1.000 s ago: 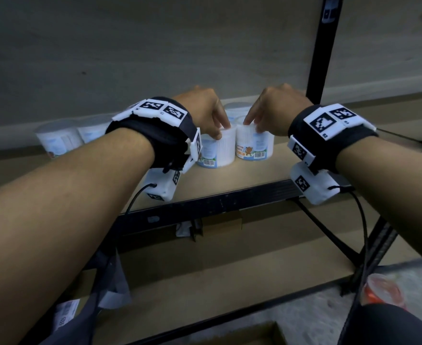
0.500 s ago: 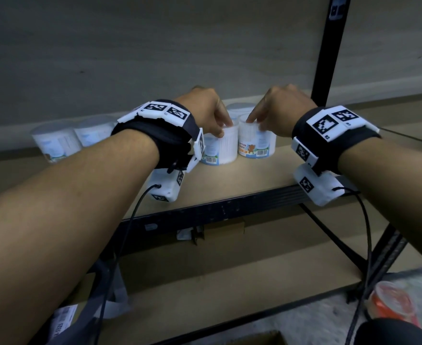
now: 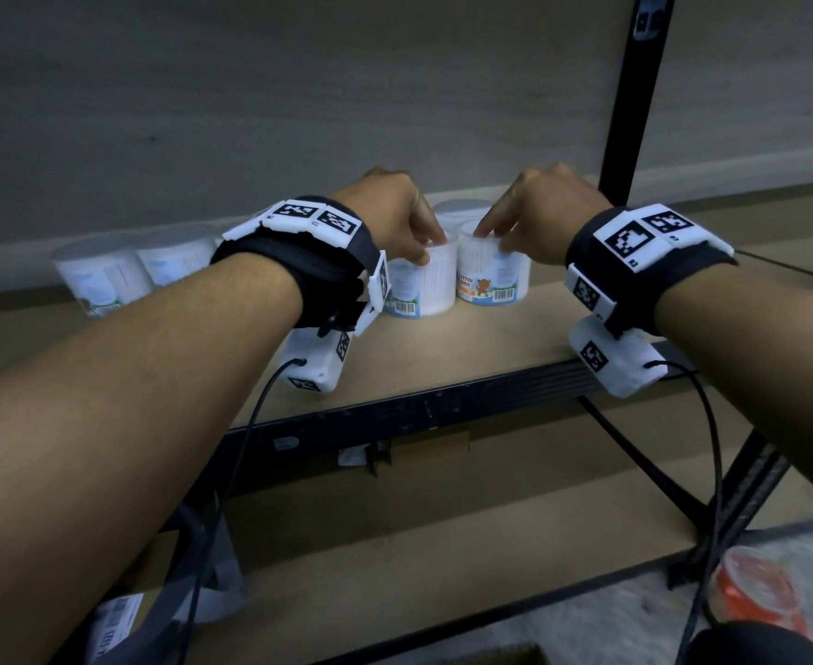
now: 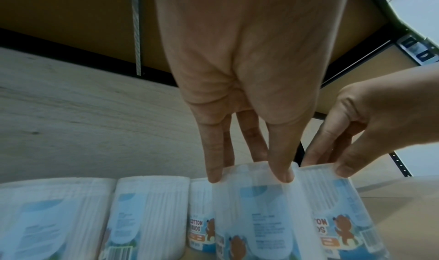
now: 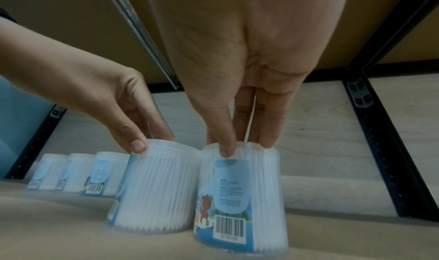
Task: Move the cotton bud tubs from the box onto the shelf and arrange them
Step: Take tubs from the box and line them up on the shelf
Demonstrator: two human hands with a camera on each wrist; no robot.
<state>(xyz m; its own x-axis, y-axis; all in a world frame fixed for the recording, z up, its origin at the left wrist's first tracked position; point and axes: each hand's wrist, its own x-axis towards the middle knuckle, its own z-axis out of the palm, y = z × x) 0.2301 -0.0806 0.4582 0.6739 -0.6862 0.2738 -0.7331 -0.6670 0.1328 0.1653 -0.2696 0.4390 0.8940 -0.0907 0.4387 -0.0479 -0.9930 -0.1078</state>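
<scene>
Both tubs sit slightly further back than before, left hand (image 3: 397, 218) and right hand (image 3: 546, 208) fingertips pinching the rims of the left tub (image 3: 421, 285) and right tub (image 3: 491, 276) at frame centre, seemingly light, rigid, slick plastic best gripped round the lid

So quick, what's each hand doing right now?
Left hand: gripping the top of the left tub on the shelf.
Right hand: gripping the top of the right tub.

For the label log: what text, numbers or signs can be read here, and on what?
"COTTON BUDS": tub under the right hand, beside a bear picture.
"COTTON BUDS": back-row tub.
Barcode digits on the right-hand tub: too blurred.
Small print on its blue panel: unreadable.
Wristband markers: patterns, no text.
</scene>
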